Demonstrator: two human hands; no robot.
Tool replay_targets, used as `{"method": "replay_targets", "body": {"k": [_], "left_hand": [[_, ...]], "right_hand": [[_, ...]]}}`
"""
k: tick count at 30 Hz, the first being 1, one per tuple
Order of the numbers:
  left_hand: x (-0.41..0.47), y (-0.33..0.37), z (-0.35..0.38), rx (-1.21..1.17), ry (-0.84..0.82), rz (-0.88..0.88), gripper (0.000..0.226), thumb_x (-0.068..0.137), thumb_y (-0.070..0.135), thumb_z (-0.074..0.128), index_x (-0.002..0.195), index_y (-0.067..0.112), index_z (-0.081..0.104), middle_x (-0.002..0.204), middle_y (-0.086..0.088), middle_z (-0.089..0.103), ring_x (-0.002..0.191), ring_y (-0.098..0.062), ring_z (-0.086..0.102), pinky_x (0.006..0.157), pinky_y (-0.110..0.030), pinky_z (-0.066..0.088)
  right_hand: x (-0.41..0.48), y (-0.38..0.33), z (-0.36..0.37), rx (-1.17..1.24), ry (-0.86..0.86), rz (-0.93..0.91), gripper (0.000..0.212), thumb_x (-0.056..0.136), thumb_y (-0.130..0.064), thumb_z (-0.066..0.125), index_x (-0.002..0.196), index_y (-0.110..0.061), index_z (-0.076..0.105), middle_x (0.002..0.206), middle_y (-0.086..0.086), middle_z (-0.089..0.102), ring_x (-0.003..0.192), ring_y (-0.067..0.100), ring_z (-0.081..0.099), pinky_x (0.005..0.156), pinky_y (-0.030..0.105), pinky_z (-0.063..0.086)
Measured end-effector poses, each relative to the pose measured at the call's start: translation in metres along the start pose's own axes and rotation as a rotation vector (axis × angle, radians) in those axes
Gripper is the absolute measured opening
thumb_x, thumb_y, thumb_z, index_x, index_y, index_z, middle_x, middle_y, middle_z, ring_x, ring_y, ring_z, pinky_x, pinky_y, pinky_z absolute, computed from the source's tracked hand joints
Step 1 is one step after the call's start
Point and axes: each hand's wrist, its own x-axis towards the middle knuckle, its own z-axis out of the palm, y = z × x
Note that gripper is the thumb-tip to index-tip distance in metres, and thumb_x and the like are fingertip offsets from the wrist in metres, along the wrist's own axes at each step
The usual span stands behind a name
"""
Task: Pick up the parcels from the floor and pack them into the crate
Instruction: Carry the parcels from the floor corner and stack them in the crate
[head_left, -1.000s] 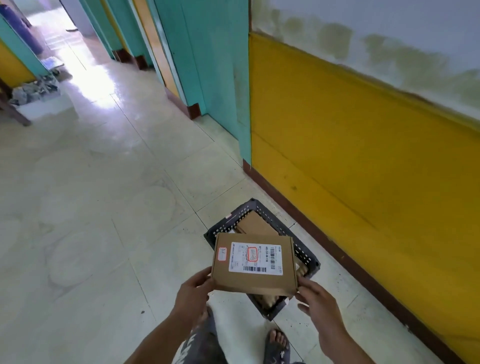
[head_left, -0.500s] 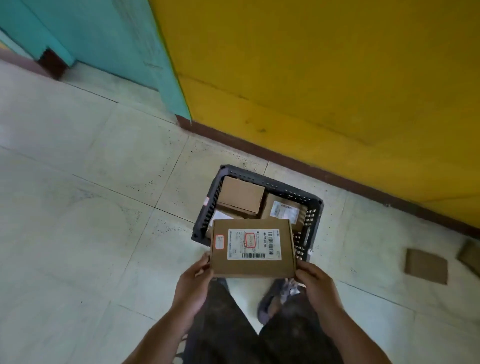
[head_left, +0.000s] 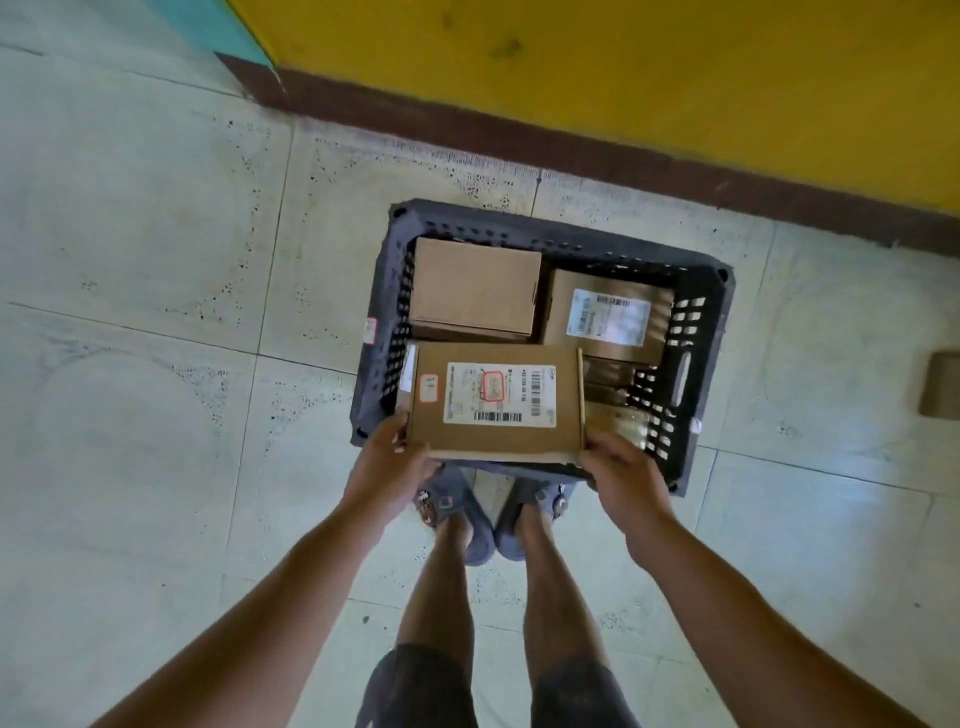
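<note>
Pale tiled floor, speckled along the joints, with a yellow wall and a dark skirting running across the far side. Hard by that skirting sits the crate, dark plastic with slotted walls, and the person stands right at its near edge, both sandals just short of the rim.

Both hands are on one parcel. The left hand has the near left corner, thumb on top and fingers curled beneath; the right hand clamps the near right corner the same way. The box is held flat, label up, over the crate's near left part. Whether it touches anything below cannot be told.

Beyond the grip, inside the crate, a plain box lies at the far left, and just right of it sits a labelled box. To the right of the held parcel, more cardboard shows lower down, in shadow.

Well off to the right of the right hand, outside the crate, another parcel lies on the floor at the frame's edge.
</note>
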Motion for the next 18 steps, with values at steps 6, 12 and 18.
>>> {"method": "replay_targets", "body": {"k": [6,12,18], "left_hand": [[0.083,-0.024,0.016,0.102,0.042,0.01,0.031,0.093,0.035,0.052,0.124,0.034,0.054,0.108,0.013,0.064,0.09,-0.007,0.061,0.064,-0.025,0.047],[0.12,-0.036,0.022,0.231,0.106,-0.077,0.035,0.093,0.015,0.044,0.126,0.021,0.055,0.103,0.001,0.061,0.076,-0.012,0.055,0.055,-0.026,0.039],[0.133,-0.037,0.028,0.418,0.084,-0.123,0.036,0.089,0.015,0.038,0.117,0.018,0.061,0.102,-0.011,0.064,0.088,-0.028,0.058,0.064,-0.029,0.042]], "right_hand": [[0.086,0.024,0.043,0.039,-0.155,0.023,0.017,0.079,-0.028,0.06,0.09,-0.036,0.07,0.095,-0.003,0.071,0.099,0.024,0.066,0.094,0.046,0.052],[0.124,0.039,0.073,-0.036,-0.222,0.012,0.021,0.087,-0.019,0.056,0.1,-0.027,0.07,0.106,0.005,0.069,0.101,0.027,0.064,0.09,0.041,0.052],[0.14,0.042,0.089,-0.477,-0.305,-0.104,0.029,0.095,-0.008,0.048,0.122,-0.005,0.058,0.121,0.012,0.059,0.108,0.028,0.058,0.085,0.031,0.048]]}}
